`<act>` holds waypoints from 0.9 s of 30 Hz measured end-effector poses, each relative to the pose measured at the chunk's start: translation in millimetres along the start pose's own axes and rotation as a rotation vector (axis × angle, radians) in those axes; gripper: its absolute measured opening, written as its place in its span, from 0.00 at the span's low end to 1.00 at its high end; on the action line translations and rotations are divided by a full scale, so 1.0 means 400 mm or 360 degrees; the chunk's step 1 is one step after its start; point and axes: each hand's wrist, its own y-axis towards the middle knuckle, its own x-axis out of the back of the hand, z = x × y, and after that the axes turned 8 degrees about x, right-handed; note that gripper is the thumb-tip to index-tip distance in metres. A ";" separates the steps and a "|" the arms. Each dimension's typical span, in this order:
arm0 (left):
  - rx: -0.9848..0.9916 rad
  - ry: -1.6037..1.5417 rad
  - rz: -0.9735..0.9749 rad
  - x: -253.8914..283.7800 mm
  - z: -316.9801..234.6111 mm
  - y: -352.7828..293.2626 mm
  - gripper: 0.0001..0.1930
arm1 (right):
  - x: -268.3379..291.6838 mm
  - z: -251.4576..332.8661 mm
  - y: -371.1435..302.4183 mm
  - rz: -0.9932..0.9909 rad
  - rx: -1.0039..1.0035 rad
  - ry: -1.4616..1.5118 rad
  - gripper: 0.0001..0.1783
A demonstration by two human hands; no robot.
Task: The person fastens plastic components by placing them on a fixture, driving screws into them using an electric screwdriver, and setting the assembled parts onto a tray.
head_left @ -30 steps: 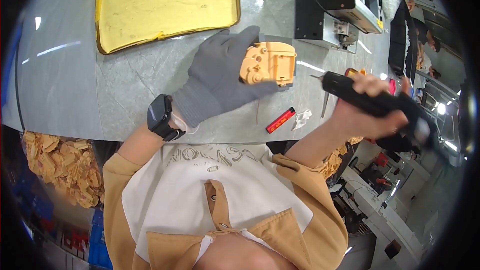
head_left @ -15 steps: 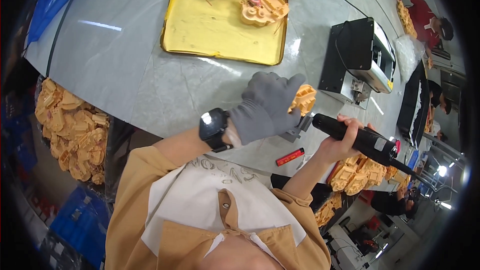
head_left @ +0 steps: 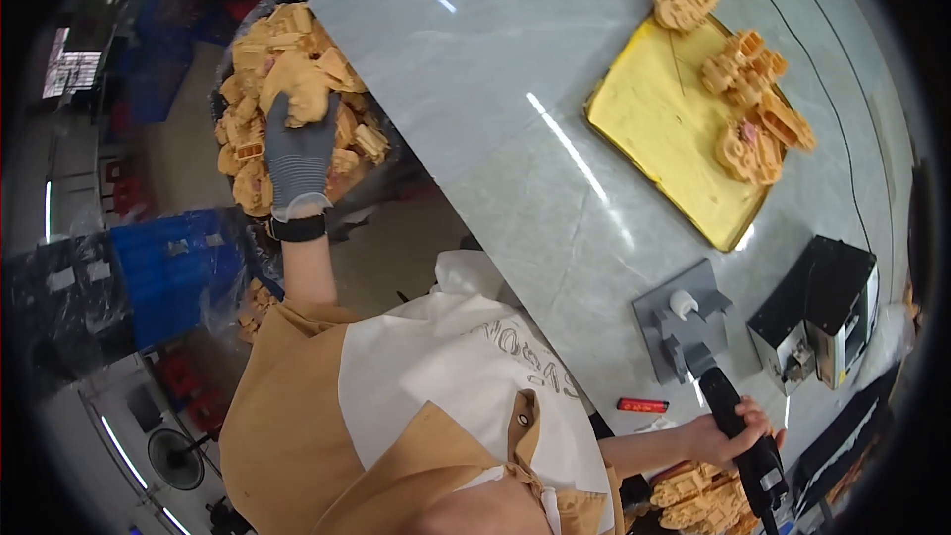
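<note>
We see the gloved left hand [head_left: 302, 154] over the heap of tan parts [head_left: 253, 183], with one tan part [head_left: 300, 79] lying at its finger end, straight ahead of the wrist. A bit of glove shows on either side of that part, but most of the fingers are hidden by it — we cannot tell how far they are spread, nor whether they grip it or only rest against it. Its long axis is hard for us to make out among the pieces around it. The relation that matters is the wide gap between the two hands: from the left grip, the grey fixture [head_left: 649, 322] lies well apart, off to the right across the table [head_left: 475, 89], while the bare right hand [head_left: 738, 436] is much nearer to it. That right hand has its fingers wrapped around a black power screwdriver [head_left: 723, 398] — its long axis runs from the grip up and leftward, the front end just beside the fixture, though we cannot tell if they touch. The yellow tray [head_left: 674, 154] sits ahead of the right grip, past the fixture.
</note>
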 end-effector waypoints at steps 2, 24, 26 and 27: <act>-0.0155 -0.0049 -0.0329 0.069 -0.064 0.005 0.28 | -0.018 -0.008 0.003 0.0085 0.0007 -0.0031 0.14; -0.1720 0.3475 0.1722 -0.625 0.779 -0.286 0.25 | -0.048 0.000 -0.001 0.0015 0.0090 0.0069 0.23; -0.1781 0.3238 0.1799 -0.597 0.772 -0.261 0.23 | -0.042 -0.004 -0.003 0.0024 0.0088 0.0036 0.23; -0.1820 0.2705 0.1878 -0.579 0.752 -0.248 0.21 | -0.043 -0.006 -0.002 0.0059 0.0107 0.0071 0.23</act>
